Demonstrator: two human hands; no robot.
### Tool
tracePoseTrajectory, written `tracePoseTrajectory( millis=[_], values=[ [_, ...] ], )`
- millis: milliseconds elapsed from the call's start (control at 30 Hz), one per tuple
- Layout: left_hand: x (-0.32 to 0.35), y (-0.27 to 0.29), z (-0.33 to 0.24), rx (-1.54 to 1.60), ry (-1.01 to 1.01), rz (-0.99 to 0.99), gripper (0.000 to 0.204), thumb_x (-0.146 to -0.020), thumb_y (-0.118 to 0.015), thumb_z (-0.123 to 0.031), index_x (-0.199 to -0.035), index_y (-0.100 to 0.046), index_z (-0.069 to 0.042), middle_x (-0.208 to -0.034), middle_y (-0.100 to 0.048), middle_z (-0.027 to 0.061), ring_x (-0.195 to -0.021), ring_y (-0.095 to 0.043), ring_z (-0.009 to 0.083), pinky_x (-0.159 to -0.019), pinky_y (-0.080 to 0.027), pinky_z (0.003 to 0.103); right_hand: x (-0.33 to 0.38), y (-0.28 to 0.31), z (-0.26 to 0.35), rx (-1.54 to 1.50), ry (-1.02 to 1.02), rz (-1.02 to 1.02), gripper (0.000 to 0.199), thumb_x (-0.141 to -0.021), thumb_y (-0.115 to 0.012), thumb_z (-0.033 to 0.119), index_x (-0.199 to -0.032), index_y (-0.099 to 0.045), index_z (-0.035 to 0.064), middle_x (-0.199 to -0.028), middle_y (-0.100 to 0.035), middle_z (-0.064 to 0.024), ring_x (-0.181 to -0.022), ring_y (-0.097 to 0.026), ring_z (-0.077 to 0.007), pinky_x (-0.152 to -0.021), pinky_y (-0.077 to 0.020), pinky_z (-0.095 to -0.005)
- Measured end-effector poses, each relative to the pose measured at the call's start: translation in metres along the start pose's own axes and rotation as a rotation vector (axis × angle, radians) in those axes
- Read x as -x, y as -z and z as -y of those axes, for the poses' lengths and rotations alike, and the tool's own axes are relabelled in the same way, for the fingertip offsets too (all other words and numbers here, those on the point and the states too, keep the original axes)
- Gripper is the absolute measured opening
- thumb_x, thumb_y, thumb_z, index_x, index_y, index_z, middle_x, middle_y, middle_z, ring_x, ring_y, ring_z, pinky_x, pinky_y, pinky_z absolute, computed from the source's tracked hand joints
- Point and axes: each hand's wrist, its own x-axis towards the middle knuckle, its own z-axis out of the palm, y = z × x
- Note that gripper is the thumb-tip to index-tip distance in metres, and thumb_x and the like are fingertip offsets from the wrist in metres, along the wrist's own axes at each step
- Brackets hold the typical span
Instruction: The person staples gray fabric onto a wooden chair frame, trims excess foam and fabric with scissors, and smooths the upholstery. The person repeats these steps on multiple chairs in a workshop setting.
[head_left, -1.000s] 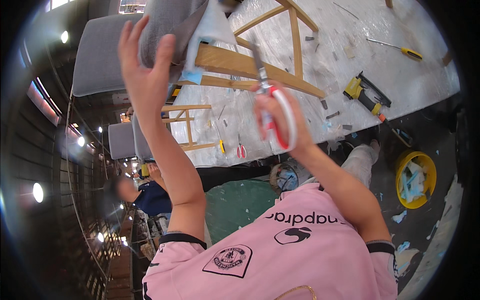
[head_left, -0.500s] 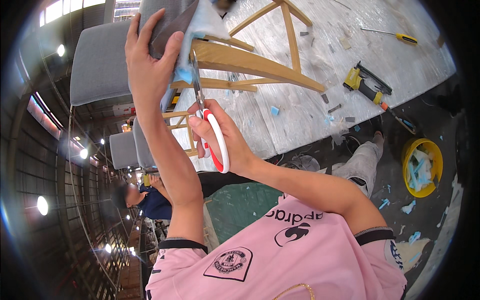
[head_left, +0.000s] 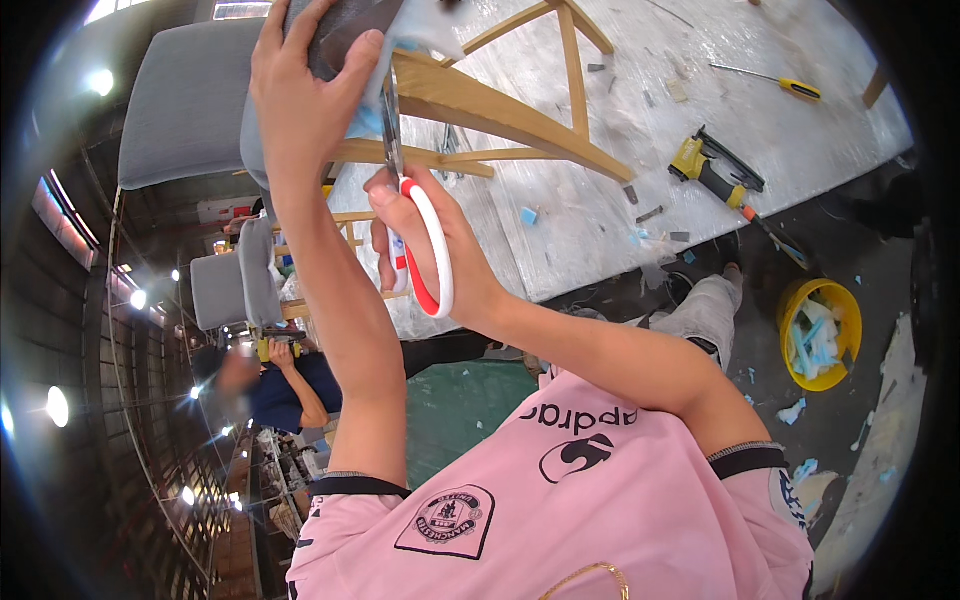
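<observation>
The grey fabric [head_left: 345, 38] on an upturned chair's seat is gripped between the thumb and fingers of my left hand [head_left: 300, 95]. Pale blue foam [head_left: 368, 122] shows beneath its edge. My right hand [head_left: 440, 225] is closed round the red and white handles of a pair of scissors [head_left: 432, 270]. Their blades [head_left: 392, 125] point up along the foam, beside the base of a wooden chair leg [head_left: 500, 118]. Whether the blade tips are in the material I cannot tell.
A plastic-covered table [head_left: 560, 240] holds a yellow-black staple gun [head_left: 715, 170], a screwdriver [head_left: 790, 86] and scraps. A yellow bucket [head_left: 850, 325] of foam offcuts stands on the floor. Another grey chair [head_left: 190, 100] is at left; a person [head_left: 295, 390] works beyond with a yellow tool.
The whole view has shifted slightly left and up. White wadding by my left thumb shows less now. The scissors remain in my right hand beside the leg.
</observation>
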Motion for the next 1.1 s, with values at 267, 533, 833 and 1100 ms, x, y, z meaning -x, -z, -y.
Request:
tracePoseTrajectory(
  millis=[267,533,833,1100],
  values=[
    [-0.002,-0.004,0.002,0.007,-0.027,-0.007,0.054,-0.085,-0.079,-0.042,-0.134,-0.068,-0.023,-0.153,-0.047,0.0218,-0.138,-0.051,0.0371,-0.111,-0.043,0.044,-0.012,-0.014,0.008,-0.027,-0.016,-0.087,0.043,-0.105,-0.054,0.048,-0.102,-0.05,0.0056,-0.071,-0.055,-0.0059,-0.048,-0.055,-0.0136,-0.045,-0.0465,-0.0272],
    [-0.002,-0.003,0.008,0.025,-0.022,0.004,0.05,-0.087,-0.077,-0.041,-0.133,-0.068,-0.023,-0.153,-0.047,0.022,-0.138,-0.051,0.0361,-0.111,-0.043,0.044,-0.01,-0.021,0.001,-0.027,0.039,-0.104,0.044,-0.105,-0.053,0.049,-0.102,-0.05,0.0057,-0.066,-0.053,-0.0037,-0.041,-0.051,-0.0117,-0.041,-0.0437,-0.0265],
    [-0.003,-0.005,0.006,0.023,-0.032,-0.016,0.048,-0.088,-0.077,-0.038,-0.133,-0.069,-0.024,-0.153,-0.047,0.0216,-0.14,-0.049,0.0372,-0.111,-0.043,0.045,-0.02,-0.022,0.01,0.017,0.002,-0.111,0.05,-0.105,-0.048,0.054,-0.108,-0.05,0.005,-0.068,-0.054,-0.0063,-0.044,-0.054,-0.0144,-0.046,-0.0463,-0.0277],
    [-0.002,-0.004,0.004,0.01,-0.01,-0.017,0.047,-0.087,-0.077,-0.037,-0.132,-0.069,-0.026,-0.154,-0.047,0.0193,-0.141,-0.047,0.0371,-0.111,-0.043,0.046,-0.026,-0.025,0.019,-0.08,-0.02,-0.117,0.055,-0.104,-0.05,0.057,-0.108,-0.051,0.0027,-0.068,-0.054,-0.0063,-0.042,-0.053,-0.0145,-0.042,-0.0446,-0.0282]
  ],
)
